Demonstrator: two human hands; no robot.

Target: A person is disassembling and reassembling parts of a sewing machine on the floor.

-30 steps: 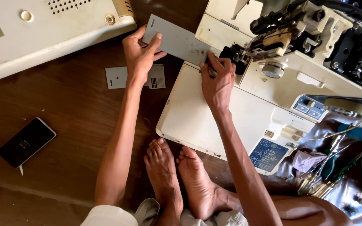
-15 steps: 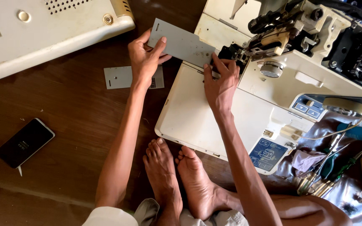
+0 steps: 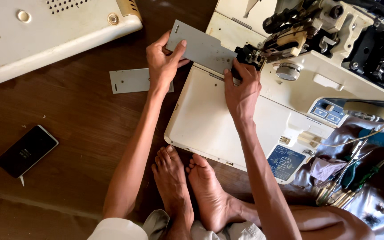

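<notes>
Grey plate (image 3: 201,46): a flat metal plate with a stepped edge and a small slot near its left end is lying tilted across the top left corner of the machine bed, its right end reaching in beside the needle area, its left end hanging out over the floor.
Left hand (image 3: 163,62): is pinching the plate's left end, thumb on top, fingers curled under and closed on it; this grip appears to be carrying the overhanging end so the plate stays level with the bed.
Right hand (image 3: 242,91): is lying palm down on the bed, fingertips pressing at the plate's right end by the dark needle mechanism; fingers are close together and bent, not wrapped around anything. It is probably steadying that end at the seat.
Sewing machine (image 3: 210,129): cream body is lying on its side on the floor, covers off, metal parts exposed at upper right, likely so the bed faces the person.
Second plate (image 3: 127,81): a similar grey plate is lying flat on the floor, just left of the left wrist, partly hidden by it.
Cover (image 3: 45,35): a large cream shell is resting at upper left, well apart.
Phone (image 3: 26,150): is lying screen up on the floor, far left.
Tools (image 3: 347,182): screwdrivers are lying on silver cloth at lower right, within reach of the right arm.
Feet (image 3: 187,186): bare, are tucked against the machine's near edge.
</notes>
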